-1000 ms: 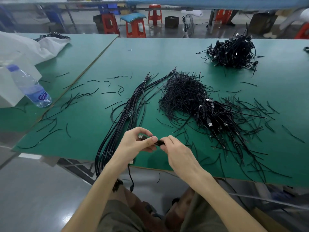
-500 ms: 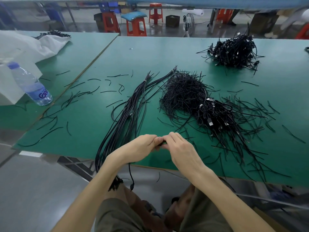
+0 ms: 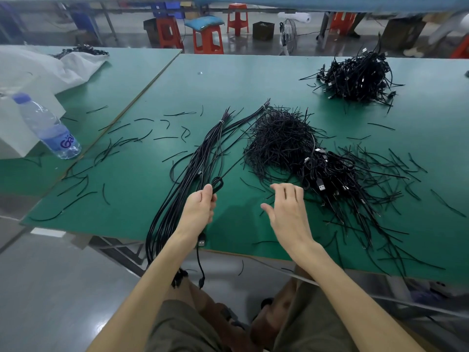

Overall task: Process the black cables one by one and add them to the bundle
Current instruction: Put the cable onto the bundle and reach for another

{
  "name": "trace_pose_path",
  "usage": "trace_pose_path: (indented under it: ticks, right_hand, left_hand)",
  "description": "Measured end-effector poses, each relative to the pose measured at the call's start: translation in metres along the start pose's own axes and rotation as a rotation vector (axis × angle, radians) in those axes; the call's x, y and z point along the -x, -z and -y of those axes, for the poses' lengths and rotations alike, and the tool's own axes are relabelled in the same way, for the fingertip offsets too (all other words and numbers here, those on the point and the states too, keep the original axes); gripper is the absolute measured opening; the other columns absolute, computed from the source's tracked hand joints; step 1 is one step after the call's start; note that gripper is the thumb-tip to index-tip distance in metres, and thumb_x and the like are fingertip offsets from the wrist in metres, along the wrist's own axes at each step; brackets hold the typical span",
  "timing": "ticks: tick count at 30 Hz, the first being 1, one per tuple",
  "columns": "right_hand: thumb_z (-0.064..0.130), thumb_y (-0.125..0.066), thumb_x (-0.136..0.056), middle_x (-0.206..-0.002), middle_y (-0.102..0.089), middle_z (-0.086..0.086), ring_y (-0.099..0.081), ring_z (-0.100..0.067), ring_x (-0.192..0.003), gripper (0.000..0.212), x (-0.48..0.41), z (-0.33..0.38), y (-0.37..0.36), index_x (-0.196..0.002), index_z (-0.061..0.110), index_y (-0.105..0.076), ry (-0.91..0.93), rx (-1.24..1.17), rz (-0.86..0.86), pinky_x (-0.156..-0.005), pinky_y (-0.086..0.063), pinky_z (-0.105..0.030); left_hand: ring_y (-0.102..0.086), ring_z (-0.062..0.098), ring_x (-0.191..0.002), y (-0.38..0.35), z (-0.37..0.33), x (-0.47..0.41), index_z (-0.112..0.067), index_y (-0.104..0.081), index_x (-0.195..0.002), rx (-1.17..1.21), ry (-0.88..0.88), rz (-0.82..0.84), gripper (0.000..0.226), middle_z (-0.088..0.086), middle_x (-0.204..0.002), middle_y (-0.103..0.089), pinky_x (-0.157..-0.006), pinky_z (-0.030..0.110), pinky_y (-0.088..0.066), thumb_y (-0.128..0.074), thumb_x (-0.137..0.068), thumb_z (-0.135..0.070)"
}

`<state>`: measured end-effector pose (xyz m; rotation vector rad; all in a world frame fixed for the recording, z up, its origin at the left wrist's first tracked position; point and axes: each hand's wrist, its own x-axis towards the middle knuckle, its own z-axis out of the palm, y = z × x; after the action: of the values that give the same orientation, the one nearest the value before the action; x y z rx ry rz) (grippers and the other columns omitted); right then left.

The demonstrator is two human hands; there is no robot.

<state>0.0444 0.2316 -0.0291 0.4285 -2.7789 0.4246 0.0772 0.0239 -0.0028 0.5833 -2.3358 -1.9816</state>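
Fingers of the left hand point(image 3: 200, 207) are curled around one black cable point(image 3: 217, 184), just above the front edge of the table point(image 3: 228, 80). A small loop of this cable stands out above the thumb, and one thin strand runs from it toward the middle of the table. The right hand point(image 3: 289, 212) is near it but apart, with fingers spread and relaxed, holding nothing.

The bundle point(image 3: 203, 153) lies just left of the held cable and is tied near its far end. Its near end hangs over the front edge, and the tips are partly hidden behind the left forearm. A USB plug point(image 3: 201, 243) hangs under the left wrist; the palm hides whether it belongs to the held cable.

The loose pile point(image 3: 279, 141) in the middle is too tangled to count. Another heap point(image 3: 360, 77) sits toward the far right corner. A water bottle point(image 3: 48, 128) lies on the neighbouring table point(image 3: 121, 80), beside a white bag point(image 3: 38, 69) that the frame cuts off.
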Motion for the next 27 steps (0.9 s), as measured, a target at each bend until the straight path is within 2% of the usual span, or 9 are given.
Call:
trace_pose_path:
  ticks: [4, 8, 12, 18, 20, 22, 25, 27]
  right_hand:
    - [0.036, -0.058, -0.102, -0.122, -0.053, -0.004, -0.044, -0.023, -0.114, 0.037, -0.025, 0.014, -0.008, -0.13, 0.012, -0.059, 0.05, -0.049, 0.039, -0.101, -0.04, -0.033]
    - [0.034, -0.054, -0.104, -0.121, -0.053, -0.005, -0.041, -0.022, -0.113, 0.027, -0.044, 0.019, -0.025, -0.12, 0.012, -0.059, -0.042, -0.079, 0.169, -0.097, -0.038, -0.033]
    - [0.028, -0.056, -0.104, -0.111, -0.056, -0.005, -0.036, -0.019, -0.1, 0.015, -0.043, 0.014, -0.035, -0.103, 0.014, -0.059, -0.135, -0.137, 0.202, -0.089, -0.035, -0.031]
    - [0.03, -0.054, -0.105, -0.111, -0.056, -0.006, -0.042, -0.023, -0.104, 0.018, -0.045, 0.018, -0.039, -0.107, 0.012, -0.057, -0.112, -0.087, 0.215, -0.09, -0.037, -0.033]
    - [0.032, -0.058, -0.102, -0.111, -0.056, -0.006, -0.042, -0.022, -0.102, 0.02, -0.045, 0.016, -0.036, -0.108, 0.013, -0.055, -0.118, -0.144, 0.147, -0.09, -0.039, -0.034]
    - [0.035, -0.063, -0.099, -0.114, -0.052, -0.007, -0.043, -0.023, -0.105, 0.032, -0.049, 0.014, -0.031, -0.116, 0.011, -0.053, -0.145, -0.174, 0.073, -0.092, -0.04, -0.034]
    - [0.037, -0.063, -0.099, -0.124, -0.048, -0.012, -0.041, -0.026, -0.114, 0.043, -0.058, 0.009, -0.029, -0.129, 0.008, -0.05, -0.217, -0.192, 0.124, -0.097, -0.039, -0.035]
    - [0.035, -0.061, -0.1, -0.125, -0.048, -0.012, -0.041, -0.026, -0.115, 0.037, -0.063, 0.006, -0.031, -0.126, 0.01, -0.052, -0.256, -0.201, 0.172, -0.098, -0.039, -0.036]
  left_hand:
    - [-0.029, 0.007, -0.048, -0.007, -0.004, 0.002, -0.012, -0.052, -0.083, 0.033, -0.006, 0.025, 0.041, -0.01, -0.059, -0.037, -0.046, 0.021, -0.027, -0.036, -0.111, -0.037]
    - [-0.029, 0.007, -0.048, -0.012, -0.005, 0.006, -0.012, -0.052, -0.082, 0.022, -0.014, 0.059, 0.041, -0.011, -0.056, -0.037, -0.046, 0.02, -0.027, -0.037, -0.111, -0.036]
    - [-0.028, 0.007, -0.048, -0.006, 0.0, 0.007, -0.011, -0.052, -0.082, 0.03, -0.015, 0.054, 0.041, -0.011, -0.056, -0.036, -0.045, 0.021, -0.026, -0.036, -0.111, -0.036]
    - [-0.029, 0.008, -0.048, 0.0, 0.009, 0.005, -0.011, -0.052, -0.083, 0.037, 0.003, 0.034, 0.041, -0.011, -0.057, -0.037, -0.047, 0.023, -0.025, -0.036, -0.111, -0.037]
    - [-0.028, 0.008, -0.048, 0.001, 0.01, 0.004, -0.011, -0.052, -0.084, 0.046, 0.005, 0.032, 0.041, -0.011, -0.056, -0.036, -0.046, 0.022, -0.025, -0.036, -0.111, -0.037]
    - [-0.028, 0.008, -0.048, 0.001, 0.009, 0.003, -0.011, -0.051, -0.084, 0.052, 0.008, 0.03, 0.041, -0.01, -0.056, -0.035, -0.046, 0.023, -0.024, -0.036, -0.111, -0.037]
    - [-0.027, 0.009, -0.049, -0.003, 0.008, 0.003, -0.011, -0.051, -0.084, 0.056, 0.017, 0.037, 0.04, -0.01, -0.057, -0.035, -0.048, 0.024, -0.024, -0.036, -0.111, -0.036]
    - [-0.027, 0.009, -0.049, -0.005, 0.008, 0.005, -0.011, -0.051, -0.084, 0.059, 0.018, 0.055, 0.04, -0.009, -0.058, -0.034, -0.049, 0.026, -0.023, -0.035, -0.111, -0.036]
